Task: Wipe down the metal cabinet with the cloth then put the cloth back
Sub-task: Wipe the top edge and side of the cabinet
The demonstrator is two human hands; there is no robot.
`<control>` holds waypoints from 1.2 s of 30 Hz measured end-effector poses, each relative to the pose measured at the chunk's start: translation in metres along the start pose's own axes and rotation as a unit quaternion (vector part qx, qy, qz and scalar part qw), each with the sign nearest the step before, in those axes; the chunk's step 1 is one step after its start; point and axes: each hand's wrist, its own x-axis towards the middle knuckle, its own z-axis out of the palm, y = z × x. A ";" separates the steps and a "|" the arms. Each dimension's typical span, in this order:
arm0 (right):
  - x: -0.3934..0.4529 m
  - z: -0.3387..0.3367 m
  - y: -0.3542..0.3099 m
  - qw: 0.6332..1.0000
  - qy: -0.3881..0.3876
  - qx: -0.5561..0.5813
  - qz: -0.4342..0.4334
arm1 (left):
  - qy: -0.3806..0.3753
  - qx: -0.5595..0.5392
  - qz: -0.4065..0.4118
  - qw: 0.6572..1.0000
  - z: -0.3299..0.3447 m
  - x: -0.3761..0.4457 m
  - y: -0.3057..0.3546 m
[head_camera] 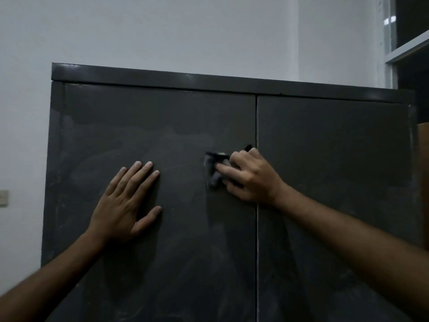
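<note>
At the far left edge of the frame, about halfway down, one small wall plate (3,198) is seen on the pale wall (139,31), cut off by the frame edge. One dark grey metal cabinet (325,159) fills the middle and lower frame, its top edge running from the upper left down toward the right. Two doors are counted, a left door (116,117) and a right door (336,140), divided by one vertical seam (256,228) right of centre. Faint smears are visible on the left door.

Two bare hands are seen, each entering from a lower corner. The left hand (125,203) is laid flat against the left door, left of centre; its four fingers are held straight and close together, pointing up and to the right, and the thumb is spread out to the right. Nothing is held in it.

The right hand (249,176) is placed at the middle of the frame, just left of the seam, against the inner edge of the left door. Its fingers are curled round one dark cloth (214,170), which is bunched under the fingertips and pressed to the door. A pale grey patch shows at the cloth's left side; whether a door handle lies beneath cannot be told.

In the upper right corner, one light window frame (404,49) is seen, and at the right edge one brown surface (423,182) stands beside the cabinet.
</note>
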 end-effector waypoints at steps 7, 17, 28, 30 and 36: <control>0.033 0.005 0.019 0.939 0.091 -0.048 0.328 | -0.003 0.004 0.000 1.000 0.001 -0.001 -0.001; 0.046 0.006 0.017 0.968 0.060 -0.044 0.240 | -0.010 -0.002 0.001 1.000 0.000 -0.002 -0.003; 0.051 0.009 -0.007 0.988 0.026 -0.031 0.147 | 0.004 -0.084 -0.001 0.996 -0.022 -0.021 -0.025; 0.061 0.014 -0.022 0.948 0.071 -0.030 0.310 | -0.005 -0.072 -0.023 0.997 -0.028 -0.036 -0.041; 0.061 0.023 -0.058 0.999 -0.009 0.003 -0.041 | -0.028 -0.017 -0.034 0.999 -0.029 -0.070 -0.077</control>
